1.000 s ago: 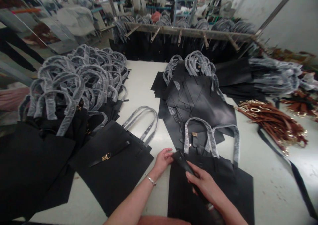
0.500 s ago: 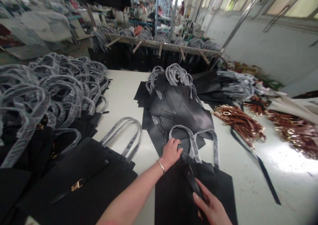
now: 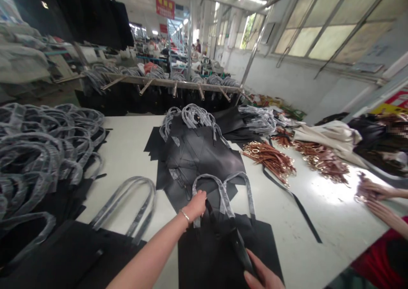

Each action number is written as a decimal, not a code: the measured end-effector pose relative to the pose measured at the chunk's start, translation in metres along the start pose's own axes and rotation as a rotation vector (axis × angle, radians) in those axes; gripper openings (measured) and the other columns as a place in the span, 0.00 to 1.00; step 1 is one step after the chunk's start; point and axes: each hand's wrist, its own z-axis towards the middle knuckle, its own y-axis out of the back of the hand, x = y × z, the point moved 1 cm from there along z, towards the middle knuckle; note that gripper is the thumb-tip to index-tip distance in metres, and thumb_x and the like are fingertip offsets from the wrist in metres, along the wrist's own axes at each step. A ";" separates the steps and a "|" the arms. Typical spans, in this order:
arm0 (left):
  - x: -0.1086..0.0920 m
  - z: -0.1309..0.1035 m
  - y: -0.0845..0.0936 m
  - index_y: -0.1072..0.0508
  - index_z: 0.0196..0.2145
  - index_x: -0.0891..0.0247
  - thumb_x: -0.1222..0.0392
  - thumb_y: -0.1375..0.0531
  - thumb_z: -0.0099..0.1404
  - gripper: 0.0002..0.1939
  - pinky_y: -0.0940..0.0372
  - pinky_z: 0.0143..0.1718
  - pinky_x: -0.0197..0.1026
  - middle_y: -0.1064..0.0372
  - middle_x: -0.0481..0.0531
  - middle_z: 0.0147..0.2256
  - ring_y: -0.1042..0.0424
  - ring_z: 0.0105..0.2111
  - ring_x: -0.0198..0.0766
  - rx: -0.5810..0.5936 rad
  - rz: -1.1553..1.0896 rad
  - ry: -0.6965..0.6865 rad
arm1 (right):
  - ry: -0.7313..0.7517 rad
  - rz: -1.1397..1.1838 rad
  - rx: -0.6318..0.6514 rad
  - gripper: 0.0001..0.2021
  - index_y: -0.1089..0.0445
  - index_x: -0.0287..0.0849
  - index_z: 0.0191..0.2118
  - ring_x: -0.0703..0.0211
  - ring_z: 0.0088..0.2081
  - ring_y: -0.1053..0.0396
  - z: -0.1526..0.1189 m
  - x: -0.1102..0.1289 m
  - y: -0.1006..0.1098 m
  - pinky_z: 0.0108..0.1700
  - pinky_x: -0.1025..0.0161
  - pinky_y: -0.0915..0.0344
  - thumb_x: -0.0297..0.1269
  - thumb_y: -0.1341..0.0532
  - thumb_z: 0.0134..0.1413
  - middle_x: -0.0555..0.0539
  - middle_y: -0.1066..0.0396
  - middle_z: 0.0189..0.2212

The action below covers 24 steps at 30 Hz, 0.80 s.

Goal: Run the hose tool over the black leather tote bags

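A black bag panel [image 3: 223, 255] with plastic-wrapped handles [image 3: 228, 199] lies on the white table in front of me. My left hand [image 3: 196, 205], with a bracelet at the wrist, is closed on a dark strap near the left handle's base. In my right hand [image 3: 259, 272], at the lower edge, is a long black piece [image 3: 239, 248] slanting up over the panel; whether it is a strap or a tool I cannot tell. Beyond my hands rests a pile of black bag pieces [image 3: 204, 151]. Another black bag [image 3: 63, 255] with wrapped handles lies at the left.
Many wrapped handles [image 3: 35, 153] are heaped at the left. Brown straps with gold rings [image 3: 270, 159] and a loose black strip [image 3: 306, 214] lie on the table [image 3: 334, 233] at the right. A person's hands [image 3: 376, 193] touch small pieces there. Behind stands a metal rack [image 3: 188, 85].
The view has swung right and up, bringing the other person's hands into sight. My left hand has closed on the strap, which now rises from the panel. The right hand still holds the black piece.
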 end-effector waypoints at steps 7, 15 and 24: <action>0.017 -0.061 -0.005 0.37 0.26 0.61 0.68 0.44 0.61 0.07 0.38 0.40 0.39 0.34 0.49 0.27 0.30 0.33 0.38 -0.012 -0.231 0.078 | -0.066 0.020 0.041 0.33 0.42 0.37 0.64 0.56 0.22 0.29 -0.018 0.026 -0.002 0.28 0.62 0.32 0.47 0.43 0.55 0.49 0.24 0.25; 0.030 -0.124 -0.057 0.40 0.30 0.61 0.63 0.45 0.61 0.05 0.37 0.25 0.32 0.35 0.45 0.24 0.30 0.23 0.32 -0.076 -0.635 0.356 | -0.036 0.075 0.076 0.32 0.42 0.43 0.64 0.59 0.24 0.30 -0.026 0.042 -0.017 0.29 0.64 0.32 0.47 0.42 0.54 0.51 0.24 0.30; 0.017 -0.164 -0.075 0.34 0.33 0.65 0.51 0.40 0.57 0.14 0.45 0.19 0.31 0.33 0.49 0.28 0.38 0.19 0.27 0.067 -0.989 0.287 | -0.054 0.258 0.222 0.33 0.42 0.42 0.63 0.65 0.20 0.36 -0.039 0.043 -0.025 0.23 0.67 0.39 0.48 0.40 0.53 0.54 0.33 0.23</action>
